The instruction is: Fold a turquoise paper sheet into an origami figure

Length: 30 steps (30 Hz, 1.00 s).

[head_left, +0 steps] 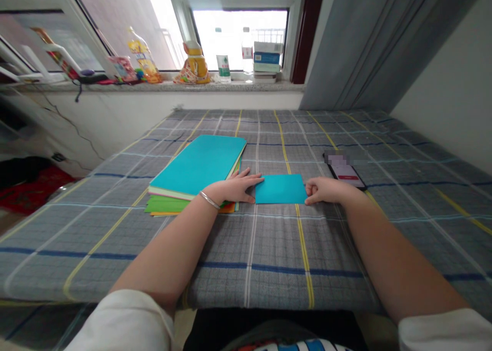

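Sleeves [126, 315] white, ending near both elbows. Left hand [238, 187]: palm down, fingers spread apart, tips touching left edge of small blue sheet [280, 189]; silver-coloured bracelet [209, 201] at wrist. Right hand [323, 189]: fingers curled together, thumb and forefinger at sheet's right edge; cannot tell whether they pinch it. Sheet is rectangular, matte, lies flat on bench [277, 238] between the hands. Bench cover: grey plaid cloth, yellow, white and blue stripes, slight wrinkles.

Left of sheet: paper stack [203, 159], larger, blue uppermost, green and orange edges protruding below. Beyond right wrist: dark-edged phone [348, 172], screen lit.

Far side: speckled, stone-like windowsill [154, 88] bearing clear plastic bottle [247, 51], white-and-green tube [223, 68], stacked boxes [268, 58]. Grey curtain [357, 43] hangs in folds at right.
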Each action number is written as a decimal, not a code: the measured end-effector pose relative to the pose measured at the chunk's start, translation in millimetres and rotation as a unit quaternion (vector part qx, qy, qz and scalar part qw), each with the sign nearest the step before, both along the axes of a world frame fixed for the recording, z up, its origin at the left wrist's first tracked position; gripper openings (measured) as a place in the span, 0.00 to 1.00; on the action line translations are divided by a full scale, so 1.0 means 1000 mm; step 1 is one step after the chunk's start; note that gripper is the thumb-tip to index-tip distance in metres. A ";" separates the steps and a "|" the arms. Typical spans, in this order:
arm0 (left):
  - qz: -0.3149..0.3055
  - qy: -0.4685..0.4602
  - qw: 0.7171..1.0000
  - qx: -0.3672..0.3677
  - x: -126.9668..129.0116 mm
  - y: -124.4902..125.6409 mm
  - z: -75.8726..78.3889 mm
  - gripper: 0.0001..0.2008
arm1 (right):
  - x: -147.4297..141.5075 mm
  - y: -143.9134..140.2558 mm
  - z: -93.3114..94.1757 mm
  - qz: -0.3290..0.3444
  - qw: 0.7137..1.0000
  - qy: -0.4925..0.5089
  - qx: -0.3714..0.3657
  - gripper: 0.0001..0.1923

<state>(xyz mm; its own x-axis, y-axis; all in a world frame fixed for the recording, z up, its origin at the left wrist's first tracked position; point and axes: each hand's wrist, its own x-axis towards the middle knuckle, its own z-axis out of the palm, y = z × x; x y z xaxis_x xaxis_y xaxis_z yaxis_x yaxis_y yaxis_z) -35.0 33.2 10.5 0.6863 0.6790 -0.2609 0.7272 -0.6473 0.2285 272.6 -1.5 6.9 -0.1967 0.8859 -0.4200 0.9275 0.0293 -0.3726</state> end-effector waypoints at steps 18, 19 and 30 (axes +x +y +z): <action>0.175 -0.536 0.825 0.039 0.037 -0.005 -0.032 0.27 | -0.050 -0.019 -0.012 0.073 0.887 0.087 0.448 0.04; 0.187 -0.558 0.807 0.055 0.042 -0.008 -0.032 0.22 | -0.050 -0.019 -0.013 0.064 0.882 0.096 0.457 0.03; 0.149 -0.515 0.804 0.259 0.056 -0.034 -0.014 0.08 | -0.049 -0.012 -0.021 0.054 0.852 0.182 0.488 0.05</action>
<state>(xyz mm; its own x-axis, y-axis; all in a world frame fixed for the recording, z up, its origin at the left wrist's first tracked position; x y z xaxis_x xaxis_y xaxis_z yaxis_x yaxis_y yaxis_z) 21.5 -1.2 -3.6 0.1450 0.6877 0.7114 0.4651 -0.6820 0.5644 223.8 -13.4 -14.0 -0.2593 0.7476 0.6115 0.7285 0.5671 -0.3843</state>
